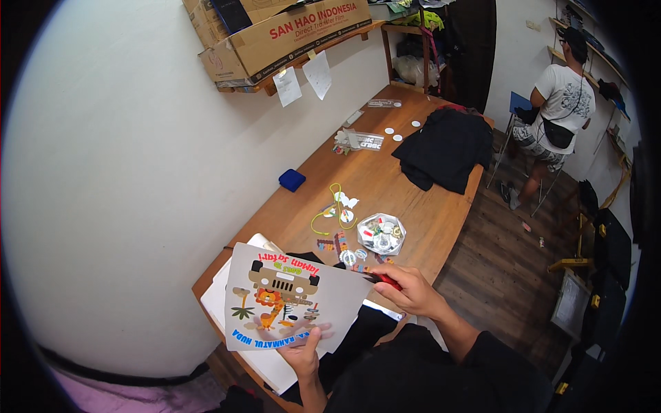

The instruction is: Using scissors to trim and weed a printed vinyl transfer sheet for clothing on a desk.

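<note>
My left hand (301, 356) pinches the lower edge of a translucent printed film sheet (344, 296), thumb on top and fingers showing through from beneath. The sheet carries a colourful upside-down print of a jeep, animals and lettering. My right hand (414, 294) is closed round the red handles of a pair of scissors (388, 281), partly hidden by the fingers. Their dark blades meet the sheet's upper right edge. Under the sheet, black cloth (372, 329) and a white flat surface (281, 368) show in part.
The wooden table (313, 199) holds a white bowl of cut pieces (382, 234), a yellow-green cord (335, 199), a blue pouch (292, 180) and folded black garments (444, 148). Cardboard boxes (296, 41) sit on a wall shelf. Another person (561, 103) is at the right.
</note>
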The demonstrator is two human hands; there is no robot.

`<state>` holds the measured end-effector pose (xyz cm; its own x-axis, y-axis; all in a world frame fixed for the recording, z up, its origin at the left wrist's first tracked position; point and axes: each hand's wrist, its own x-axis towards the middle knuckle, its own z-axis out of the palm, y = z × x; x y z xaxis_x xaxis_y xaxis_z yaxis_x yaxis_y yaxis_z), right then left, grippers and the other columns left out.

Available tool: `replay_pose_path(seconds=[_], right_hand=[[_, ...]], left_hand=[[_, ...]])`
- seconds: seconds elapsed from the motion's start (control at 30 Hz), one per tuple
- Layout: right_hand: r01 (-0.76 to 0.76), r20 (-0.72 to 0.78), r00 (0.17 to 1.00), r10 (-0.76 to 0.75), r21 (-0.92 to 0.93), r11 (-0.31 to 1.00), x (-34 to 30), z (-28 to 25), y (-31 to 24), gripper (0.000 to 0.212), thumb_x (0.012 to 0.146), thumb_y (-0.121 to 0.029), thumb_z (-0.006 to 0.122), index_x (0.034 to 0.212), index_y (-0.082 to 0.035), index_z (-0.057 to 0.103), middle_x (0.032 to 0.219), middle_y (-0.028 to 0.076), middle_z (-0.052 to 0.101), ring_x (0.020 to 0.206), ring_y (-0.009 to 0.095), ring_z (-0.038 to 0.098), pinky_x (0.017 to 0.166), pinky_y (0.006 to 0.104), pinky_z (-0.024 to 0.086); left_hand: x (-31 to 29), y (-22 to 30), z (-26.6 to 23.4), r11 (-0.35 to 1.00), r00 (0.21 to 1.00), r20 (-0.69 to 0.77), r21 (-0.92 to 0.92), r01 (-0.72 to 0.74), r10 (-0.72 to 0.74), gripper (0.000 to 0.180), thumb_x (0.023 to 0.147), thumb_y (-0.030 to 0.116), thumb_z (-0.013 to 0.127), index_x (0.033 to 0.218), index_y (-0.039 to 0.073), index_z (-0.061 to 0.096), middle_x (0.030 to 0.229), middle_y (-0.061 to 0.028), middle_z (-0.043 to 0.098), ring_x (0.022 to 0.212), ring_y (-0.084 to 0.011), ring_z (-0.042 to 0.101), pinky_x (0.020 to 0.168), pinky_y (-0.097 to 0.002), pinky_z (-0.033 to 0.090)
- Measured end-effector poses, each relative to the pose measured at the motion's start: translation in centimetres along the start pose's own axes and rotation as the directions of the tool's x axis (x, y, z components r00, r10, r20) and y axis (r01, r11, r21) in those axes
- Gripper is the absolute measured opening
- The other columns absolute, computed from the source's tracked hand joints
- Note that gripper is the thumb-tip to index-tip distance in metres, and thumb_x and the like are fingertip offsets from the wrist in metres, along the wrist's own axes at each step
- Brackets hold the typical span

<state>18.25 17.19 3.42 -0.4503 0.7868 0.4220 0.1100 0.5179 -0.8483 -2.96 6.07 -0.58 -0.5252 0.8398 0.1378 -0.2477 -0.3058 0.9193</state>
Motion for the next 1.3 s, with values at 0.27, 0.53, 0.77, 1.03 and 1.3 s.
replay_pose_path(seconds=[0.27, 0.53, 0.77, 1.03, 1.3], right_hand=[[0.013, -0.01, 1.0, -0.013, -0.002, 1.0, 0.2, 0.2, 0.3, 0.025, 0.088, -0.015, 0.06, 0.106, 0.002, 0.056, 0.088, 0.015, 0.063, 0.074, 0.027, 0.062, 0.065, 0.0313, 0.047], [0.029, -0.039, 0.999, -0.028, 0.015, 0.999, 0.2, 0.1, 0.3, 0.025, 0.088, -0.014, 0.059, 0.107, 0.001, 0.057, 0.085, 0.014, 0.062, 0.071, 0.024, 0.061, 0.063, 0.0299, 0.046], [-0.005, 0.048, 0.999, 0.006, -0.016, 1.0, -0.6, 0.1, -0.5, 0.027, 0.088, -0.017, 0.059, 0.109, 0.0, 0.055, 0.093, 0.015, 0.063, 0.079, 0.027, 0.062, 0.068, 0.0309, 0.048], [0.0, 0.033, 0.999, 0.001, -0.025, 1.0, -2.3, 2.8, -3.9, 0.028, 0.088, -0.017, 0.06, 0.11, 0.0, 0.055, 0.091, 0.015, 0.063, 0.076, 0.027, 0.062, 0.067, 0.0306, 0.047], [-0.02, 0.02, 1.0, 0.021, -0.034, 0.999, -5.8, 9.9, -8.2, 0.029, 0.088, -0.015, 0.06, 0.111, 0.001, 0.055, 0.09, 0.015, 0.064, 0.075, 0.026, 0.062, 0.067, 0.0305, 0.047]], left_hand=[[0.2, 0.0, 0.2, 1.0, 1.0, -0.009, 0.002, -0.021, 0.021, 0.106, 0.075, -0.014, 0.059, 0.142, 0.028, -0.012, 0.1, -0.0222, 0.056, 0.07, -0.0323, 0.066, 0.055, -0.0391, 0.059], [0.2, -0.2, -0.3, 1.0, 1.0, -0.01, -0.011, 0.002, -0.002, 0.107, 0.075, -0.015, 0.058, 0.141, 0.028, -0.013, 0.096, -0.018, 0.057, 0.071, -0.0333, 0.066, 0.055, -0.0398, 0.059], [-0.8, 0.6, -0.6, 1.0, 1.0, 0.026, -0.031, 0.004, -0.003, 0.108, 0.076, -0.016, 0.057, 0.14, 0.029, -0.018, 0.1, -0.0222, 0.055, 0.075, -0.0356, 0.066, 0.06, -0.0429, 0.06], [-2.9, 2.6, -3.7, 0.999, 1.0, 0.016, -0.047, -0.002, 0.003, 0.106, 0.077, -0.016, 0.057, 0.14, 0.028, -0.016, 0.098, -0.0215, 0.055, 0.075, -0.0359, 0.066, 0.061, -0.0438, 0.06], [-6.0, 5.4, -11.1, 0.998, 1.0, 0.014, -0.064, 0.005, -0.004, 0.106, 0.076, -0.015, 0.057, 0.142, 0.026, -0.015, 0.098, -0.0223, 0.058, 0.071, -0.0325, 0.066, 0.055, -0.0387, 0.059]])
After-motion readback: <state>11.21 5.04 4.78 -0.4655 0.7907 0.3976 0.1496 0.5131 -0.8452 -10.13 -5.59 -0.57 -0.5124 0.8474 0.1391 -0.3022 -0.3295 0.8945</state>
